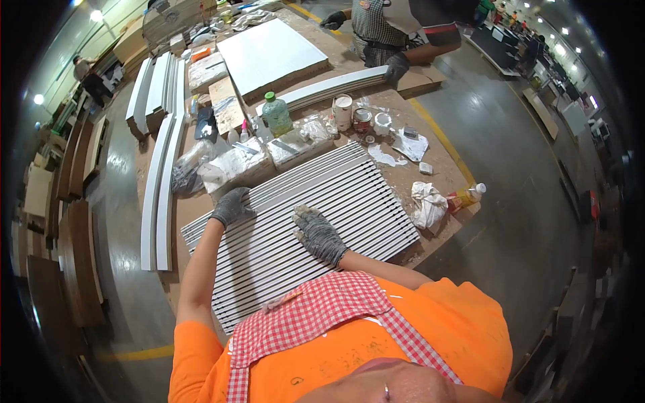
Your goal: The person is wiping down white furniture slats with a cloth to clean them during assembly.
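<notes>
Many narrow white strips with dark gaps lie side by side in a broad row (269,252) on the workbench before me. My left hand (234,207), in a dark grey glove, is at the row's far left part. Its fingers are bent around the end of a white strip (306,181), whose plain greyish face shows as a wider band. My right hand (320,236), in a grey knitted glove with pale smears on the fingertips, lies flat on the middle of the strips, fingers stretched out and holding nothing.
Wrapped blocks (238,161), a green bottle (277,115), paint cans (343,111) and a crumpled cloth (428,205) stand beyond and right of the strips. Long white boards (163,195) lie at left. Across the workbench (430,134), a gloved co-worker (379,33) touches a stack of white boards (329,89).
</notes>
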Tool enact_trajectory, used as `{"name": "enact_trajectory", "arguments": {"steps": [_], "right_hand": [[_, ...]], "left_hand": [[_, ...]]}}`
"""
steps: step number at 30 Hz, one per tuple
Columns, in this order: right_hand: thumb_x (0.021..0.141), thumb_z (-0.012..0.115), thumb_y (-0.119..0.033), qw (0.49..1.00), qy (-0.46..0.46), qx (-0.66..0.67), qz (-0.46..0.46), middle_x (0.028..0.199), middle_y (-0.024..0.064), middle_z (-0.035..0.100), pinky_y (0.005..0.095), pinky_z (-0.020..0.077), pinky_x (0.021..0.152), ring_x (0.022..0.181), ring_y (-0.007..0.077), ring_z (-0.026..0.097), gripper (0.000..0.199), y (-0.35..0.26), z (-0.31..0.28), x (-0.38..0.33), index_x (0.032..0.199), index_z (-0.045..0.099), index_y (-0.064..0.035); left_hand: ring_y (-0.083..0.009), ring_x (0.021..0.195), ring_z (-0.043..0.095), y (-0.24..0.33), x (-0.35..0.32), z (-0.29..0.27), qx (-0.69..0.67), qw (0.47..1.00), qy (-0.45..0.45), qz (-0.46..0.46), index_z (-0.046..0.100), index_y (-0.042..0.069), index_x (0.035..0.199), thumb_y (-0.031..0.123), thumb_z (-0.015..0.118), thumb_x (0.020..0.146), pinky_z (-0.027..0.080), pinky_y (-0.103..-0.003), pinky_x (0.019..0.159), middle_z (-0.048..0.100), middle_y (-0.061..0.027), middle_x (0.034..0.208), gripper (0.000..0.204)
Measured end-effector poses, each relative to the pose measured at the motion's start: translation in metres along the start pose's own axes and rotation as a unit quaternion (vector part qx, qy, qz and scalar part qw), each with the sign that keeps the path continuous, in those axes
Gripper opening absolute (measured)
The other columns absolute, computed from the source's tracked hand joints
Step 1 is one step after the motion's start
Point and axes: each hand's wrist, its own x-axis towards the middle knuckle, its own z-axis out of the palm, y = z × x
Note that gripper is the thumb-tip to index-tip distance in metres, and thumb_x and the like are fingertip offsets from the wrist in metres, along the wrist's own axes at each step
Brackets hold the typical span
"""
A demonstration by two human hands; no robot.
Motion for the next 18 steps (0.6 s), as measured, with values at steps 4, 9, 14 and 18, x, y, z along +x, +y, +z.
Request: {"name": "enact_trajectory", "arguments": {"steps": [4,9,14,18], "right_hand": [[0.098,0.037,-0.030,0.998,0.037,0.047,-0.014,0.146,0.0160,0.033,0.0338,0.0115,0.117,0.140,0.0251,0.021,0.048,-0.001,0.007,0.000,0.134,0.041,0.0016],[0.098,0.038,-0.030,0.998,0.034,0.054,-0.008,0.145,0.0162,0.034,0.0340,0.0120,0.117,0.139,0.0252,0.023,0.048,0.004,-0.001,-0.003,0.134,0.042,0.0020],[0.097,0.040,-0.029,0.998,0.041,0.055,0.004,0.145,0.0172,0.033,0.0379,0.0119,0.116,0.138,0.0295,0.024,0.048,0.006,0.001,-0.003,0.133,0.042,0.0036],[0.098,0.037,-0.030,0.998,0.031,0.057,0.004,0.145,0.0179,0.034,0.0343,0.0109,0.117,0.139,0.0259,0.022,0.049,0.006,0.006,-0.003,0.134,0.041,0.0030]], "left_hand": [[-0.0329,0.107,0.056,-0.039,0.001,0.006,-0.186,0.975,-0.038,-0.112,0.056,0.004,0.117,0.030,0.082,0.060,0.045,-0.038,0.094,0.060,-0.0173,0.114,0.068],[-0.0325,0.110,0.055,0.037,0.005,-0.027,0.034,0.993,-0.063,-0.089,0.055,0.004,0.120,0.034,0.082,0.058,0.044,-0.038,0.095,0.058,-0.0176,0.118,0.073],[-0.0336,0.112,0.053,0.086,0.028,-0.016,0.132,0.990,-0.015,-0.056,0.055,0.005,0.122,0.039,0.077,0.063,0.042,-0.040,0.097,0.057,-0.0172,0.120,0.071],[-0.0330,0.108,0.055,0.093,0.025,-0.004,0.125,0.991,0.030,-0.040,0.058,0.008,0.117,0.036,0.078,0.062,0.044,-0.040,0.094,0.058,-0.0153,0.116,0.064]]}}
